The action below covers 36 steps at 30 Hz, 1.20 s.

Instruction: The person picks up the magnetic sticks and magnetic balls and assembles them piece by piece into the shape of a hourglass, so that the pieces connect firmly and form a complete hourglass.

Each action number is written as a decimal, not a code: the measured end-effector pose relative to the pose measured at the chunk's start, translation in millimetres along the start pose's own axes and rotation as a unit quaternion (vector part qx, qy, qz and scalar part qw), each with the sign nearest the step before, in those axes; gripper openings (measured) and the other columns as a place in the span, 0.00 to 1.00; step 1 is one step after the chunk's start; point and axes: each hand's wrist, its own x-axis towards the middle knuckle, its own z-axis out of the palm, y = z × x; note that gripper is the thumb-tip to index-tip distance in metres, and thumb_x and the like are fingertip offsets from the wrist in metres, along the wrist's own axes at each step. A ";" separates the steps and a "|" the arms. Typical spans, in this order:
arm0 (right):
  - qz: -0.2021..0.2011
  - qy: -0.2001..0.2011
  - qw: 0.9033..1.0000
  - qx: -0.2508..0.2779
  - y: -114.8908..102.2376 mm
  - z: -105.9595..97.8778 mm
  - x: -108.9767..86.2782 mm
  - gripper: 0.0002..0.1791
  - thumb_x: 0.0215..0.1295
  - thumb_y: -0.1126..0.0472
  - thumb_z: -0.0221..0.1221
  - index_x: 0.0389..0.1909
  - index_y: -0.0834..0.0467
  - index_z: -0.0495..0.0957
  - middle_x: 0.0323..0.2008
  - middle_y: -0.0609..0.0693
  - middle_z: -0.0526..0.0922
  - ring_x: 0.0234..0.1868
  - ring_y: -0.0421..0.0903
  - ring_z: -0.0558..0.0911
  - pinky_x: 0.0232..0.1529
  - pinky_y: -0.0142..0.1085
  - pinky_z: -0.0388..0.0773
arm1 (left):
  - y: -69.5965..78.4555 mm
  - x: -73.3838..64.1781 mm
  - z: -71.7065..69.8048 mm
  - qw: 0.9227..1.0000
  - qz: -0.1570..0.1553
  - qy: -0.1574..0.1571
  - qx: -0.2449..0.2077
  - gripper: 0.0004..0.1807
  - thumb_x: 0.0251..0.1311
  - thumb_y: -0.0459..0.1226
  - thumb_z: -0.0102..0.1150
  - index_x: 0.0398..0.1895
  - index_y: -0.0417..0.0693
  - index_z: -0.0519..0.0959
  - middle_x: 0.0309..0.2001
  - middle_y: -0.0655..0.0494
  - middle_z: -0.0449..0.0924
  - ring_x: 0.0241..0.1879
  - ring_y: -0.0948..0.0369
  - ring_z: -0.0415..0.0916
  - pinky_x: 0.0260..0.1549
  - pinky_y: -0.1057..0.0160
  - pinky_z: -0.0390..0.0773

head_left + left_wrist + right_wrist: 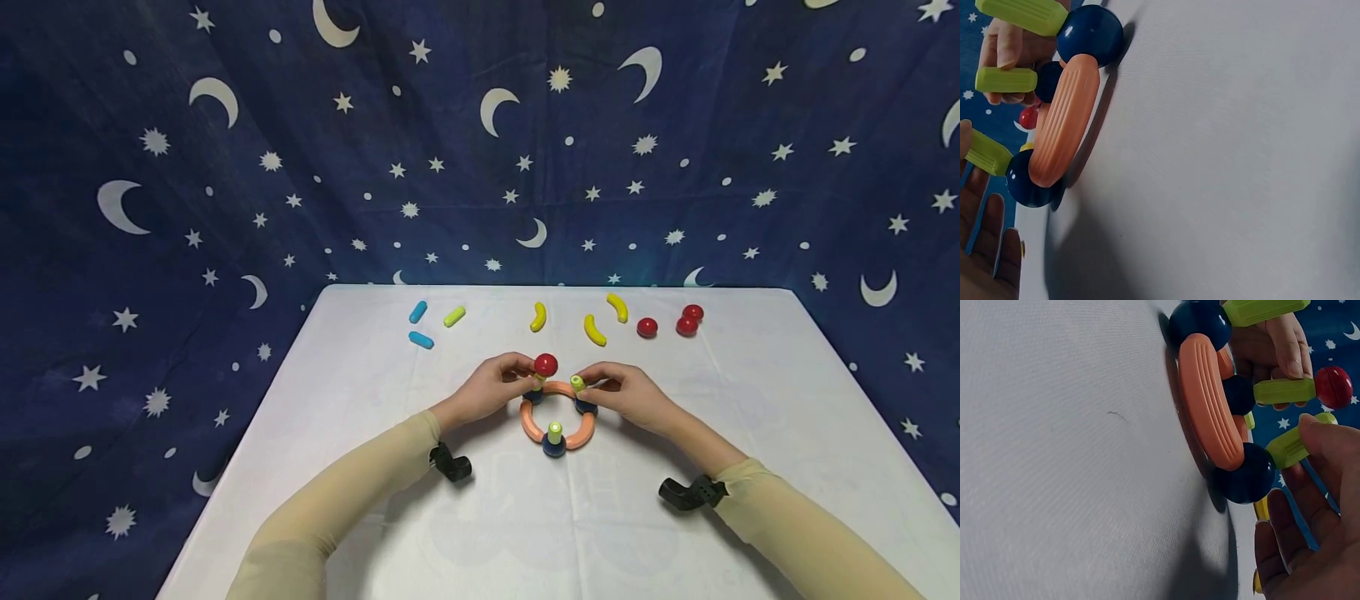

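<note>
A ring of orange curved rods [531, 423] joined by dark blue balls [553, 447] lies on the table, with green sticks standing up from the balls. At the ring's far left, my left hand [491, 387] pinches a green stick [1282, 391] topped by a red ball [546, 364]. My right hand [628, 393] pinches the far-right green stick [1288, 449] between thumb and finger; its top carries no ball. Neither hand touches the front green stick [555, 432]. In the left wrist view, the left hand [988, 250] shows only in part at the lower left.
Along the table's [360, 383] far side lie blue rods [422, 340], a green rod [454, 317], yellow curved rods [595, 330] and red balls [647, 327]. A dark blue curtain [450, 125] with moons and stars hangs behind the table.
</note>
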 end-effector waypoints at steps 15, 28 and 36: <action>-0.006 -0.005 1.000 0.002 -3.2 1.5 0.6 0.17 0.66 0.54 0.69 0.53 0.56 0.84 0.52 0.51 0.84 0.45 0.50 0.82 0.45 0.40 0.80 | 8.0 3.6 9.5 1.000 -0.002 -0.007 0.010 0.13 0.70 0.47 0.64 0.54 0.58 0.83 0.52 0.67 0.82 0.55 0.65 0.75 0.57 0.59 0.74; -0.003 -0.004 1.000 -0.014 -5.7 2.8 1.5 0.17 0.66 0.54 0.70 0.53 0.54 0.84 0.50 0.49 0.84 0.49 0.50 0.81 0.49 0.41 0.79 | 3.2 4.9 10.6 0.999 0.001 -0.013 0.030 0.15 0.69 0.49 0.65 0.54 0.58 0.83 0.52 0.67 0.81 0.55 0.65 0.76 0.59 0.59 0.75; 0.018 -0.012 0.996 -0.089 5.9 0.9 -3.6 0.19 0.64 0.51 0.71 0.54 0.51 0.83 0.50 0.47 0.81 0.50 0.49 0.76 0.54 0.45 0.75 | -5.4 1.0 1.5 0.994 -0.016 -0.032 0.099 0.13 0.71 0.45 0.63 0.55 0.57 0.84 0.52 0.65 0.81 0.51 0.64 0.75 0.56 0.60 0.73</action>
